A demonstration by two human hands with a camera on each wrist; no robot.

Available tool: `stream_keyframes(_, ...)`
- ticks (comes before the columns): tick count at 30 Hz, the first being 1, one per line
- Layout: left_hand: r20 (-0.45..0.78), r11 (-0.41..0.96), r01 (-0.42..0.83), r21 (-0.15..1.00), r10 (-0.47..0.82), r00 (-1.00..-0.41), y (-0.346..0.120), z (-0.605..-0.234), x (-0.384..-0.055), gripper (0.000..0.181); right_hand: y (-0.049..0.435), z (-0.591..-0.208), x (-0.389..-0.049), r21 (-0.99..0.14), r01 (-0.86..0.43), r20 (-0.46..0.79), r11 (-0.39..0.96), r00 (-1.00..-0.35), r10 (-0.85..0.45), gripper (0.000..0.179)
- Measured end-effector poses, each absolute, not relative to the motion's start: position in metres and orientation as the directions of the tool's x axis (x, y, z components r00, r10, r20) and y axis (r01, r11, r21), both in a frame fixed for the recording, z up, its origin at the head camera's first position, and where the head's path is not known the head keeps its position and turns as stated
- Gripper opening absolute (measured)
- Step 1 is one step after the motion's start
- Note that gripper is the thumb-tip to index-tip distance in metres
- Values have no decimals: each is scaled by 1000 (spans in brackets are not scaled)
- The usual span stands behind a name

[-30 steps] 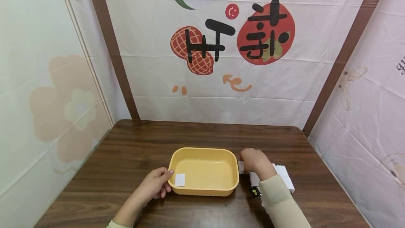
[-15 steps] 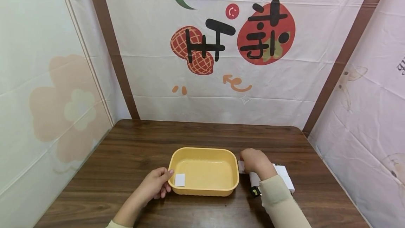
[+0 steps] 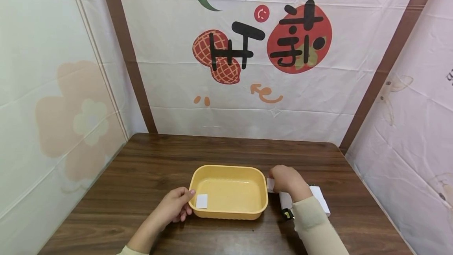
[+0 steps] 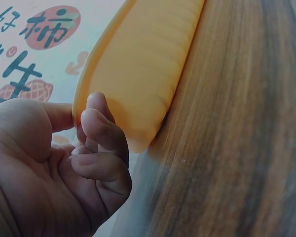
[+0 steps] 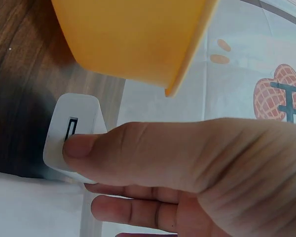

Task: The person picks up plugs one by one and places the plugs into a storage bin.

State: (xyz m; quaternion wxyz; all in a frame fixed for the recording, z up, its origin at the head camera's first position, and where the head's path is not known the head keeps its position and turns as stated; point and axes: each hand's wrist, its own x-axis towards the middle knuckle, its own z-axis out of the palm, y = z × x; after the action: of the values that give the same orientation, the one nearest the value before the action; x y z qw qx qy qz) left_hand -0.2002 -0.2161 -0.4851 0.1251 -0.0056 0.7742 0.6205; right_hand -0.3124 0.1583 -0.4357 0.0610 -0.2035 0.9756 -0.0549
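Observation:
A yellow plastic tub (image 3: 231,196) stands on the table in the head view. My left hand (image 3: 175,204) pinches its left rim between thumb and fingers; the left wrist view shows the thumb and index finger at the tub's edge (image 4: 78,101). Inside the tub, at its front left corner, lies a small white square piece (image 3: 201,201). Just right of the tub, my right hand (image 3: 288,181) grips a white USB charger (image 5: 76,111). In the right wrist view the thumb lies over its face, partly across the USB slot; the fingers' grip behind it is partly hidden.
Several white blocks (image 3: 320,200), with dark prongs showing at one edge, lie beneath and right of my right forearm. A small black and yellow object (image 3: 287,214) sits beside them. Printed cloth walls (image 3: 170,89) enclose the brown wooden table (image 3: 226,150).
The head view has shifted very slightly. My right hand, with the charger, has moved only a touch; the left hand and tub keep their places.

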Motion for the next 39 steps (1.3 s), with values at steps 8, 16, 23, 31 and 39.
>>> stream_keyframes(8, -198, 228, -161, 960, 148, -969, -215, -486, -200, 42, 162, -432, -313, -145, -399, -81, 906, -907, -412, 23)
stream_keyframes(16, -198, 223, -163, 961, 148, -969, -215, -486, -200, 43, 165, -423, -314, -163, -416, -61, 895, -901, -430, 17)
stream_keyframes(23, -204, 225, -167, 960, 150, -967, -215, -486, -201, 45, 168, -418, -312, -186, -409, -52, 894, -904, -424, 20)
stream_keyframes(31, -207, 221, -170, 960, 158, -966, -215, -486, -201, 45, 171, -412, -310, -185, -435, -4, 881, -896, -444, 24)
stream_keyframes(39, -208, 222, -171, 960, 156, -966, -215, -486, -201, 45, 172, -406, -309, -187, -469, 41, 863, -882, -470, 22)
